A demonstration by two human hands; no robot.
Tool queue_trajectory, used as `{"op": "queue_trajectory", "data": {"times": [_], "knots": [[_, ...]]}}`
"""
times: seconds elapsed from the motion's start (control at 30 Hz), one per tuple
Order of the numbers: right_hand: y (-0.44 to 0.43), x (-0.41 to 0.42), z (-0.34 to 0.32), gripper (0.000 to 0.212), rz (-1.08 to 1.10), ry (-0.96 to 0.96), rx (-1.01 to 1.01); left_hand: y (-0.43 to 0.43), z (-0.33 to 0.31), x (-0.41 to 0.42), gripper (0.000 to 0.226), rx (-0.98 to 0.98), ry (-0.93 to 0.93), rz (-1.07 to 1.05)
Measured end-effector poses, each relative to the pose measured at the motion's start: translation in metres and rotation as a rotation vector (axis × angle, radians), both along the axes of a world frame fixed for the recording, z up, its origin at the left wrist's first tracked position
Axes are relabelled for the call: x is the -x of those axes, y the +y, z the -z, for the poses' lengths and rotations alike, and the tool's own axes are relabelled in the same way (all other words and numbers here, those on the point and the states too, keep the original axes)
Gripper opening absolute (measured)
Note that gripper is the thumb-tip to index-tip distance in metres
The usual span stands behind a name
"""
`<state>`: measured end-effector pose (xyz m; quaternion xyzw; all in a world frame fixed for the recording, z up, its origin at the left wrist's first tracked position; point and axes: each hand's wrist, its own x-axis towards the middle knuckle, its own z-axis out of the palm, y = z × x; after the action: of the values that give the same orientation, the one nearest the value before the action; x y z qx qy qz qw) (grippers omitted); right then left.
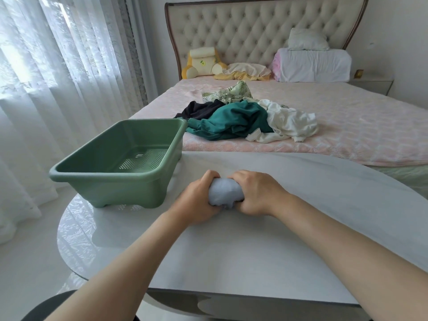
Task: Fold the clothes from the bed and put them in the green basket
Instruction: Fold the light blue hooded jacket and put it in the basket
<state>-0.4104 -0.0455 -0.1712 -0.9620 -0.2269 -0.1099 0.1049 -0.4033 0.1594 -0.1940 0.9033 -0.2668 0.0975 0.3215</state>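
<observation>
A small light blue garment [225,191], bunched into a tight roll, rests on the white table [231,246] in front of me. My left hand [199,200] grips its left end and my right hand [257,193] grips its right end. The green basket [102,174] stands on the table to the left of my hands, with nothing inside it. Beyond the table, a pile of unfolded clothes lies on the bed [347,126]: a black piece [199,110], a teal piece [231,121], a white piece [289,121] and a leaf-print piece [229,93].
White curtains [58,66] hang along the left. At the tufted headboard [254,26] sit a yellow cushion [201,63], a crumpled cream cloth [247,70] and stacked pillows [312,61]. A nightstand [372,84] stands at the far right. A dark chair edge [51,306] shows at bottom left.
</observation>
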Motion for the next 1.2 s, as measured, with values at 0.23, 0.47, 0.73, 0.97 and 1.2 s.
{"op": "queue_trajectory", "data": {"times": [0.23, 0.47, 0.73, 0.97, 1.2], "knots": [[0.009, 0.003, 0.005, 0.054, 0.038, -0.019, 0.061, 0.006, 0.006, -0.003, 0.065, 0.049, -0.027, 0.026], [0.009, 0.004, -0.019, 0.051, -0.108, -0.175, -0.177, 0.023, -0.019, 0.008, 0.069, 0.103, -0.046, 0.076], [0.065, -0.031, -0.102, 0.042, -0.371, -0.454, -0.251, 0.082, -0.115, -0.013, 0.053, 0.030, -0.420, -0.087], [0.149, -0.103, -0.126, 0.061, -0.428, -0.466, -0.047, 0.164, -0.147, -0.061, 0.038, -0.138, -0.568, -0.176], [0.233, -0.172, -0.102, 0.059, -0.575, -0.602, 0.198, 0.237, -0.117, -0.113, 0.044, -0.475, -0.461, -0.256]]}}
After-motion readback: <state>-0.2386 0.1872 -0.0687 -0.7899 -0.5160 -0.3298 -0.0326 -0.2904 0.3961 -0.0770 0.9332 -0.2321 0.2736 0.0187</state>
